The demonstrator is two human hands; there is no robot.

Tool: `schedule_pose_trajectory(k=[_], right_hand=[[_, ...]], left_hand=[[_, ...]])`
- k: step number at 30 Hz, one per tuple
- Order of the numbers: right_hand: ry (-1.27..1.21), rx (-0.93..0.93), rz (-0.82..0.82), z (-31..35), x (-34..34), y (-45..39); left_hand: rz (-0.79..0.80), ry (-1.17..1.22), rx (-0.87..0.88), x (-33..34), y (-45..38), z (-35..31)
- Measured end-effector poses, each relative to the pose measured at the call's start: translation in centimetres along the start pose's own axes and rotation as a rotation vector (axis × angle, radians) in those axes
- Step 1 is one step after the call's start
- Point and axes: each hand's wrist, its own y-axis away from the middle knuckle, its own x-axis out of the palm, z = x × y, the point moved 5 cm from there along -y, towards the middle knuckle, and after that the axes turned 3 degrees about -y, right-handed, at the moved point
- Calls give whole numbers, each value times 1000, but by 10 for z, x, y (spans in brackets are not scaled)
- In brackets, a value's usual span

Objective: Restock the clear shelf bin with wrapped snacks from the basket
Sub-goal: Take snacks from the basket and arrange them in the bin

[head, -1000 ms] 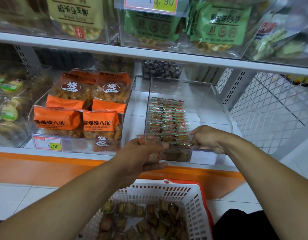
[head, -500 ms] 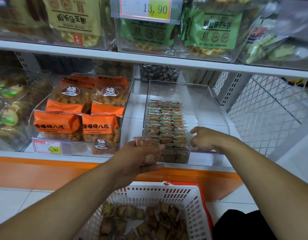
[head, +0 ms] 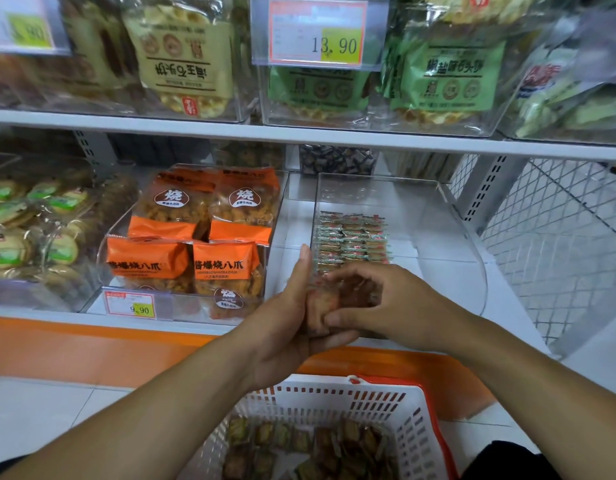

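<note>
A shop worker's left hand (head: 285, 327) cups a small stack of wrapped snacks (head: 325, 306), its fingers curled beneath and its thumb standing straight up just beside the stack, while the right hand (head: 386, 303) pinches the same stack from the other side, thumb below and bent fingers arched over the top. The stack sits between the two palms, in front of the near wall of the clear shelf bin (head: 466, 237). Beyond the fingertips, rows of snack packets (head: 351, 237) fill the left part of the bin; the right part shows bare floor. Under the wrists, a white basket (head: 400, 410) holds a loose layer of further packets. The packets look light, with slick, crinkly film likely to slide, so a squeeze across the stack's flat ends should keep it together. To the left of the thumb, another bin holds orange bags (head: 195, 237).
</note>
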Motion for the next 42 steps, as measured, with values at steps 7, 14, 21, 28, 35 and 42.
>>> schedule_pose_trajectory(k=[7, 14, 21, 28, 35, 42], right_hand=[[-186, -61, -213, 0, -6, -1], [-464, -19, -107, 4, -2, -2], [-351, -27, -305, -3, -13, 1], [-170, -162, -310, 3, -4, 0], [-422, -94, -205, 0, 1, -3], [-305, -83, -271, 3, 6, -4]], left_hand=[[18, 172, -10, -11, -1, -4], [-118, 75, 35, -20, 1, -5], [-144, 64, 14, -17, 5, -1], [-99, 97, 111, -17, 5, -9], [-128, 42, 194, -26, 14, -12], [-31, 131, 136, -35, 24, -8]])
